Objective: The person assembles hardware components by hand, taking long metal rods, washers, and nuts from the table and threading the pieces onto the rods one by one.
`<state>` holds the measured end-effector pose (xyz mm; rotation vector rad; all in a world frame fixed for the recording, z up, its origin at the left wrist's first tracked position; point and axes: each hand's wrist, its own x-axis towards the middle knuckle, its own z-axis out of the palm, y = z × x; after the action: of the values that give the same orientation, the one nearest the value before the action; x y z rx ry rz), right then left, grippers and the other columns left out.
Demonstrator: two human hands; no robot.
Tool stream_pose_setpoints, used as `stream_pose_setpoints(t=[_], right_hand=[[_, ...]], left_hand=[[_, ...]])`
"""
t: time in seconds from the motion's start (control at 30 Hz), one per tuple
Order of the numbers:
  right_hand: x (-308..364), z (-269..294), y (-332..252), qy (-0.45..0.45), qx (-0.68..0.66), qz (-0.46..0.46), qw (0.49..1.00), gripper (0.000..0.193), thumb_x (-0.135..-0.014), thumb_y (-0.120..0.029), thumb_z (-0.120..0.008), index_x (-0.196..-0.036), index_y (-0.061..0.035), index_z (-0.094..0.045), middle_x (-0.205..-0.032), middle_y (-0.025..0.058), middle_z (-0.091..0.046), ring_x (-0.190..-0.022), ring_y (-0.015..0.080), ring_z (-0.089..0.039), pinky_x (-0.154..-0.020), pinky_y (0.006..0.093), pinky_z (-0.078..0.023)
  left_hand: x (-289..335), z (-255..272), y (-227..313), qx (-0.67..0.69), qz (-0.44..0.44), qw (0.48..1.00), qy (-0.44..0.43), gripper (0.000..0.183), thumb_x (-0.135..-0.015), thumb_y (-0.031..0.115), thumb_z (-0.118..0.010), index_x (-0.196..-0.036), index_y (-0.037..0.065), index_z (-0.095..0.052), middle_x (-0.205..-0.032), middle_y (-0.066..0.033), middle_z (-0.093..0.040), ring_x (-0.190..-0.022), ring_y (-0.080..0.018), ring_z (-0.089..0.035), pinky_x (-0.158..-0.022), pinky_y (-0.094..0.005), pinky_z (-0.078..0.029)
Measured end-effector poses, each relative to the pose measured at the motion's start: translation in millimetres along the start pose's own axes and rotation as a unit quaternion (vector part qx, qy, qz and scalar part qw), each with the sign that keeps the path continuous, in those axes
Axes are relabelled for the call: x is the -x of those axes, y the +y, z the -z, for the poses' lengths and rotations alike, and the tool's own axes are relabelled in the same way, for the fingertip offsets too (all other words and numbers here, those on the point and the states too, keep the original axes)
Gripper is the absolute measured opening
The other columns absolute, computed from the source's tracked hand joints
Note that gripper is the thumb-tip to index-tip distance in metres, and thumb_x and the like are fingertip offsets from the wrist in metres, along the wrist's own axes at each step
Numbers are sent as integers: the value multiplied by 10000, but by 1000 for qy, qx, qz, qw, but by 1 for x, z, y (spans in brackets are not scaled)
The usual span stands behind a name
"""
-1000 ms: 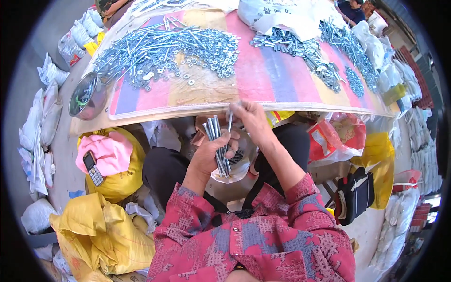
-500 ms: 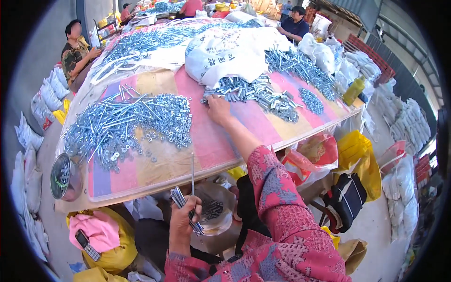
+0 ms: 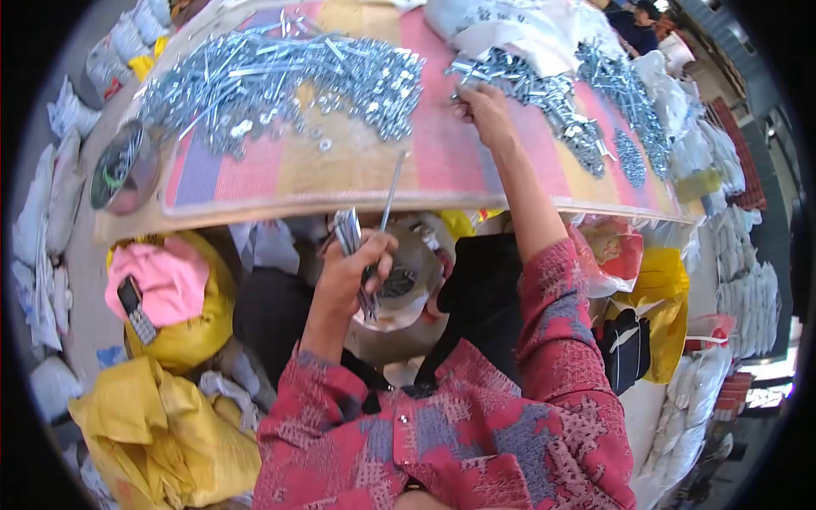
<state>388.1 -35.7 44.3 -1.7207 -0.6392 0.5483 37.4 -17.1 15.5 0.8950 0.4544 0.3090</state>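
Left hand (image 3: 350, 272) clamping bundle of metal rods (image 3: 347, 229), probably holding all in one fist to leave other hand free. Long rod (image 3: 393, 191) sticking up from same hand, apart from bundle. Right hand (image 3: 486, 115) resting at edge of short metal tubes (image 3: 531, 87), lying heaped on table (image 3: 459, 170), seemingly for easy reach; from here, cannot tell whether grip is closing on any.

One fisheye, head-mounted (left of the pair); counter (image 3: 127, 225) is viewed from close above, angled down and forward.
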Motion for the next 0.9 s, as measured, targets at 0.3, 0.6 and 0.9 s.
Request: stream_pose_setpoints(t=[0.3,0.6,0.9], right_hand=[[48,-14,-20,111,-94,99,984,193,-922,-131,-569,-1004,36,-618,-869,133,-700,-700,104,-615,-607,211,-460],[135,-50,-16,-129,-302,40,944,265,-939,-62,-532,-1178,48,-568,-902,119,-672,-735,198,-672,-660,264,-555],[141,-52,-4,-40,-150,70,985,163,-944,-133,-581,-953,2,-672,-709,-6,-571,-562,46,-406,-520,193,-320]], left_hand=[[4,3,-4,-3,-3,1000,-1,276,-912,175,-611,-1069,-50,-628,-668,-45,-604,-458,-24,-422,-400,-149,-305],[7,11,-5,8,-7,1000,-22,224,-917,158,-611,-1014,-42,-638,-713,-57,-598,-576,-65,-510,-439,-171,-342],[13,20,-6,15,-8,1000,15,208,-906,198,-643,-850,-2,-641,-646,-14,-559,-476,-44,-438,-407,-177,-306]])
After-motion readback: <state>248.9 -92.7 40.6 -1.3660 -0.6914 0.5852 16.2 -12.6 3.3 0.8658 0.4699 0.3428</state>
